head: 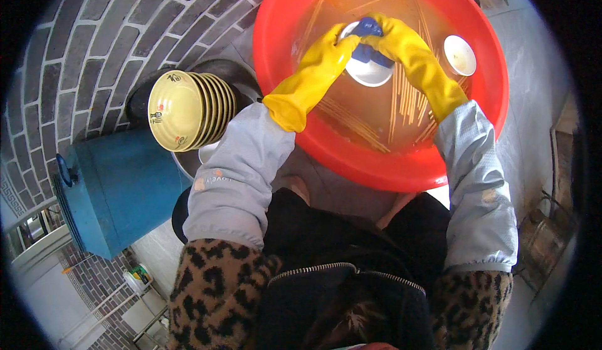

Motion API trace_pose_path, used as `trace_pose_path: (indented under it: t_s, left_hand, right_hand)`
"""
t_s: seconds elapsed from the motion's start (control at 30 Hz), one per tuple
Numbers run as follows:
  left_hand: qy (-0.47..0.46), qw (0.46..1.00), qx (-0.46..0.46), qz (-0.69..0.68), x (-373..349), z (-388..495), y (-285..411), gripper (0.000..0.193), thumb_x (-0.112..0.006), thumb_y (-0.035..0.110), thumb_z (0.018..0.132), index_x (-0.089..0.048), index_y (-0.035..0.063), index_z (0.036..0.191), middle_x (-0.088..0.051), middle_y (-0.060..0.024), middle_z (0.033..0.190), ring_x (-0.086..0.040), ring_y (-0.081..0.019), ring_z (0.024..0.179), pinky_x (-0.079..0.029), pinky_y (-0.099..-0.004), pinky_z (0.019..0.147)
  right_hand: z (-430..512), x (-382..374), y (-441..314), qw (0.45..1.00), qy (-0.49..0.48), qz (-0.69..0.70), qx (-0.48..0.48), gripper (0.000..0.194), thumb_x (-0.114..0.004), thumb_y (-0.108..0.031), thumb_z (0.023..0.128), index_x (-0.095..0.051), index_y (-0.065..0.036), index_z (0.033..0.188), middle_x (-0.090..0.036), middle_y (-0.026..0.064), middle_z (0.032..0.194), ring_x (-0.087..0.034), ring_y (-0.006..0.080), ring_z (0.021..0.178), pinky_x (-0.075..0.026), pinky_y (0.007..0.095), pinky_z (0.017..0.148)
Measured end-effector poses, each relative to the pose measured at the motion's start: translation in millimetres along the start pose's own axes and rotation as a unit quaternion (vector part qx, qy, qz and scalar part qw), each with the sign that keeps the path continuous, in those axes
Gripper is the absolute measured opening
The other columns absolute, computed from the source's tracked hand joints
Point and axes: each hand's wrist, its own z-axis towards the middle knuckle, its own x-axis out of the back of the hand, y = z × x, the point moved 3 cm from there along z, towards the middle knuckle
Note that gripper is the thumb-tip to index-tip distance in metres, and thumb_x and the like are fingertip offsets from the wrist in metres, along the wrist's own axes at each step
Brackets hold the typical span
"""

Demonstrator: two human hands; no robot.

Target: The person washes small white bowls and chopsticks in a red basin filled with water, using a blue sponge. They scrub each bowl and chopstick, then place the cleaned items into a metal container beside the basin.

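Observation:
Over a large red plastic basin (282, 16) of cloudy brownish water, my left hand (329, 58), in a yellow rubber glove, grips the left rim of a small white bowl (369, 75). My right hand (395, 40), gloved the same way, presses a blue cloth (369, 28) against the bowl's inside; its fingertips are partly hidden by the cloth. Many thin wooden chopsticks (407, 96) lie in the water below and around the bowl. Another white bowl (461, 55) sits at the basin's right side, with some residue inside.
Left of the basin, a stack of yellow bowls (178, 110) leans sideways over a dark round tub (244, 75); a white dish shows beneath it. A blue lidded bin (127, 190) stands by the grey brick wall (108, 35). Worn objects lie at the far right.

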Motion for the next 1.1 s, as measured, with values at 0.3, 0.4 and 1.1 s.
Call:
trace_pose_path:
  t_s: [0.3, 0.4, 1.1]
  left_hand:
    - [0.246, 0.903, -0.328, 0.13, -10, 12, 6, 0.061, -0.079, 0.027, 0.086, -0.057, 0.0016, 0.136, -0.06, -0.0243, 0.135, -0.059, -0.0398, 0.122, -0.047, -0.0426, 0.104]
    - [0.121, 0.979, -0.16, 0.046, 2, 11, 4, 0.082, -0.082, 0.038, 0.083, -0.046, 0.0015, 0.147, -0.059, -0.0212, 0.138, -0.057, -0.0357, 0.128, -0.046, -0.042, 0.106]
    - [0.236, 0.836, -0.457, 0.193, 1, 11, 20, 0.078, -0.077, 0.006, 0.074, -0.049, 0.009, 0.147, -0.063, -0.0194, 0.129, -0.061, -0.0417, 0.115, -0.052, -0.0474, 0.093]
  right_hand:
    - [-29, -91, 9, 0.746, 0.132, 0.604, -0.247, 0.045, -0.072, -0.031, 0.095, -0.059, -0.006, 0.129, -0.067, 0.0145, 0.12, -0.071, 0.0226, 0.089, -0.06, 0.0364, 0.073]
    - [-16, -45, 21, 0.874, 0.17, 0.419, -0.176, 0.028, -0.073, -0.024, 0.095, -0.065, -0.007, 0.117, -0.07, 0.0133, 0.111, -0.071, 0.0225, 0.086, -0.06, 0.0371, 0.071]
    - [-13, -111, 4, 0.792, -0.01, 0.58, -0.19, 0.045, -0.075, -0.042, 0.092, -0.067, -0.008, 0.12, -0.074, 0.0066, 0.097, -0.071, 0.0198, 0.084, -0.058, 0.0361, 0.073]
